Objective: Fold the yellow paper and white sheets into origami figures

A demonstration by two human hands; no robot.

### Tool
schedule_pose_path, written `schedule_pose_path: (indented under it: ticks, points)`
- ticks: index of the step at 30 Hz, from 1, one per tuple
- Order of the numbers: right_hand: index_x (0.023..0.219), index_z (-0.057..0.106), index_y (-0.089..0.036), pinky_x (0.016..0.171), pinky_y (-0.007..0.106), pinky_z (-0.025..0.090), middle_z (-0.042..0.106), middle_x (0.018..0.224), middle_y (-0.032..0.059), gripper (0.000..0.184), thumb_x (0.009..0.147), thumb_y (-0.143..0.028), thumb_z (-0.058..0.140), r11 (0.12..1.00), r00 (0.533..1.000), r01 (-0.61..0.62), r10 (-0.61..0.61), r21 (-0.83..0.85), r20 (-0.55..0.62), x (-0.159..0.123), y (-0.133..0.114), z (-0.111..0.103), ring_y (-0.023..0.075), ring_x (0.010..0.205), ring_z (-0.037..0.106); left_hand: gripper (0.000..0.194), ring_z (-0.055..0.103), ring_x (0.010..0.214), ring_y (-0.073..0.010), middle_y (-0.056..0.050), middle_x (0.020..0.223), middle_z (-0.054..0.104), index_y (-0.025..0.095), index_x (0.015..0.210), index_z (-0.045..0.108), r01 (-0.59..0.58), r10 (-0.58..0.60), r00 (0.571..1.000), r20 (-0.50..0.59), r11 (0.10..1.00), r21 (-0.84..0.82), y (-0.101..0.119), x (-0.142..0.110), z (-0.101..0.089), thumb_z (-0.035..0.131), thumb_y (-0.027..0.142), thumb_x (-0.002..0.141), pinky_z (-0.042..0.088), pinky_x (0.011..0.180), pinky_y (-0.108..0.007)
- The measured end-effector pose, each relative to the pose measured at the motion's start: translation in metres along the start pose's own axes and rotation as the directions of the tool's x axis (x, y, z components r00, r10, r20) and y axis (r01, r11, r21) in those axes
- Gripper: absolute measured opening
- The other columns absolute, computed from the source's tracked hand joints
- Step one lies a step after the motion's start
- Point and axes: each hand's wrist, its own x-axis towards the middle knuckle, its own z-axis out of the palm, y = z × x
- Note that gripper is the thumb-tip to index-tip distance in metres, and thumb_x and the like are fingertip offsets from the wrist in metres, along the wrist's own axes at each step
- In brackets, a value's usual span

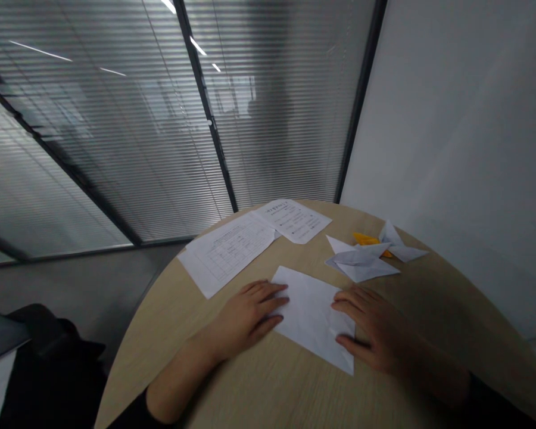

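Note:
A white sheet of paper (pixel 310 313) lies flat on the wooden table, with faint creases across it. My left hand (pixel 252 310) rests at its left edge, fingers stretched out and their tips on the paper. At the right edge, my right hand (pixel 364 322) lies with its fingers extended over the paper's margin. Neither hand grips anything. Beyond the right hand sit folded white paper shapes with pointed tips, a nearer one (pixel 361 262) and a farther one (pixel 397 243). Between them shows a yellow folded paper piece (pixel 366 239), partly hidden.
Printed sheets (pixel 236 244) lie toward the table's far left, overlapped by another printed sheet (pixel 292 220). The round table (pixel 250 387) has a curved edge. Glass panels with blinds (pixel 272 119) and a white wall (pixel 451 149) stand behind. A dark object (pixel 53 369) is at lower left.

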Motion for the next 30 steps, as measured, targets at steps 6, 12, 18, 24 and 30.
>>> schedule_pose_path:
  ticks: [6, 12, 18, 24, 30]
  points:
    - [0.154, 0.07, -0.021, 0.123, 0.061, 0.057, 0.075, 0.161, 0.0182, 0.057, 0.099, -0.032, 0.08, 1.0, 0.999, 0.021, -0.022, 0.004, 0.036, -0.001, 0.004, 0.001, 0.0386, 0.144, 0.072, 0.035, 0.072, 0.149, -0.0338, -0.01, 0.164, 0.074, 0.028, 0.153, 0.075, 0.009, -0.009, 1.0, -0.007, 1.0, 0.011, 0.003, 0.002, 0.0, 0.061, 0.03, 0.12, 0.055, 0.131, -0.06]
    - [0.157, 0.071, -0.023, 0.127, 0.062, 0.054, 0.074, 0.164, 0.0174, 0.063, 0.096, -0.035, 0.082, 1.0, 0.998, -0.005, 0.004, 0.013, 0.067, 0.0, 0.003, -0.001, 0.0395, 0.147, 0.071, 0.048, 0.071, 0.149, -0.0384, -0.015, 0.166, 0.072, 0.025, 0.156, 0.072, 0.022, -0.022, 0.999, 0.026, 1.0, 0.002, 0.009, 0.004, -0.008, 0.076, 0.047, 0.113, 0.054, 0.131, -0.064]
    - [0.16, 0.069, -0.021, 0.133, 0.063, 0.049, 0.07, 0.169, 0.0183, 0.071, 0.092, -0.035, 0.085, 1.0, 0.997, -0.012, 0.011, 0.019, 0.078, -0.002, 0.005, 0.001, 0.04, 0.154, 0.066, 0.066, 0.074, 0.145, -0.0414, -0.016, 0.164, 0.074, 0.024, 0.155, 0.072, 0.018, -0.019, 1.0, 0.023, 1.0, 0.016, 0.011, 0.004, -0.009, 0.088, 0.061, 0.103, 0.056, 0.128, -0.066]
    - [0.17, 0.063, -0.019, 0.14, 0.067, 0.04, 0.061, 0.179, 0.02, 0.087, 0.092, -0.046, 0.09, 1.0, 0.991, -0.002, 0.001, 0.013, 0.134, -0.005, 0.01, 0.004, 0.0424, 0.164, 0.059, 0.057, 0.077, 0.142, -0.0405, -0.013, 0.157, 0.079, 0.025, 0.15, 0.076, -0.008, 0.007, 1.0, 0.008, 0.997, 0.077, 0.008, 0.004, -0.008, 0.084, 0.062, 0.107, 0.058, 0.125, -0.064]
    - [0.169, 0.064, -0.021, 0.141, 0.067, 0.04, 0.062, 0.178, 0.0193, 0.087, 0.092, -0.051, 0.091, 0.999, 0.993, 0.04, -0.042, 0.022, 0.112, -0.006, 0.01, 0.006, 0.0421, 0.163, 0.06, 0.046, 0.081, 0.132, -0.0373, -0.014, 0.15, 0.083, 0.022, 0.14, 0.08, -0.003, 0.007, 0.999, -0.039, 0.994, 0.107, 0.011, 0.005, -0.011, 0.071, 0.06, 0.116, 0.064, 0.115, -0.059]
